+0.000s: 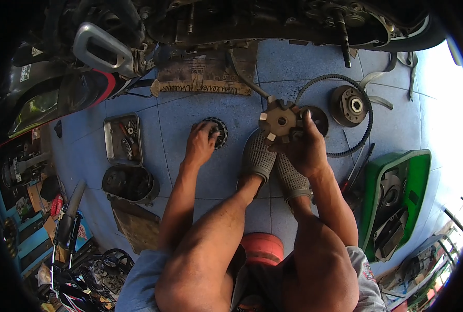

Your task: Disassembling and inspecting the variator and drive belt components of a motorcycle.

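Observation:
My right hand (308,148) grips a variator ramp plate (282,122), a brown, star-shaped metal piece with notched edges and a central hole. Its thumb points up along the plate's right side. Low at the floor, my left hand (200,143) has its fingers curled onto a dark round part with a toothed rim (223,136); the palm hides some of that part. Just behind my right thumb lies a dark round disc (321,120), partly covered. A toothed drive belt (368,127) loops on the floor around a clutch pulley assembly (348,105) to the right.
Scooter engine casing (294,23) spans the far edge, with flattened cardboard (205,86) below it. At left sit a metal tray (107,140) of small parts and a black housing (127,184). A green tub (424,171) with parts stands right. A red stool (262,247) is beneath me.

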A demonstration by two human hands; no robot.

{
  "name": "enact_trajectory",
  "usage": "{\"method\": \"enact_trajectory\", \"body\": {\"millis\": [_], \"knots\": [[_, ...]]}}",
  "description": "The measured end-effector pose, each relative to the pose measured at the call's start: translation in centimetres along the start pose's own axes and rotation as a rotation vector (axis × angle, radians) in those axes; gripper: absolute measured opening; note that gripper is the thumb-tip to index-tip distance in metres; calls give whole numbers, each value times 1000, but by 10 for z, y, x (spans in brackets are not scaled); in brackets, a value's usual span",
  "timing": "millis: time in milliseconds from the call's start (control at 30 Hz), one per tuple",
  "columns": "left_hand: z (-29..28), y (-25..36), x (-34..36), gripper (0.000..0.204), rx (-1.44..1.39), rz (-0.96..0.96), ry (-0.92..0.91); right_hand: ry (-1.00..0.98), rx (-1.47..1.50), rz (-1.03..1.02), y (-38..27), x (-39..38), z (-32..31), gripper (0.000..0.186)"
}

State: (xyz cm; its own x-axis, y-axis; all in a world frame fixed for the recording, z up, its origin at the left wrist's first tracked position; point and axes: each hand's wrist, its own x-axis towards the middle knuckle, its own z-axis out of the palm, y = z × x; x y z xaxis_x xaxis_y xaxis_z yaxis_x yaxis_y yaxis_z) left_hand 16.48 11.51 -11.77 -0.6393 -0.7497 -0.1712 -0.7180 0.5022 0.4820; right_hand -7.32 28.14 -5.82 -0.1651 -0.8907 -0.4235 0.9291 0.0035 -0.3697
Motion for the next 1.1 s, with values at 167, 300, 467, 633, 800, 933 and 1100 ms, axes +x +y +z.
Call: {"method": "enact_trajectory", "body": {"millis": [167, 300, 467, 633, 800, 933, 1100], "knots": [[29, -4, 3, 23, 85, 82, -7, 26, -33, 56, 3, 1, 2, 48], [35, -10, 0, 24, 182, 138, 13, 104, -57, 42, 4, -1, 13, 46], [32, -5, 0, 22, 253, 142, 27, 102, -39, 64, 3, -1, 13, 50], [8, 21, 5, 30, -237, -40, -29, 70, -13, 62, 7, 2, 10, 52], [-44, 109, 3, 39, -1206, -42, -257, 78, -181, 8, 0, -5, 16, 48], [-61, 133, 2, 36, -1166, 59, -196, 25, -379, -29, -1, -7, 24, 45], [-51, 127, -3, 24, -1036, 67, -106, 60, -663, -267, -3, -15, 39, 39]]}}
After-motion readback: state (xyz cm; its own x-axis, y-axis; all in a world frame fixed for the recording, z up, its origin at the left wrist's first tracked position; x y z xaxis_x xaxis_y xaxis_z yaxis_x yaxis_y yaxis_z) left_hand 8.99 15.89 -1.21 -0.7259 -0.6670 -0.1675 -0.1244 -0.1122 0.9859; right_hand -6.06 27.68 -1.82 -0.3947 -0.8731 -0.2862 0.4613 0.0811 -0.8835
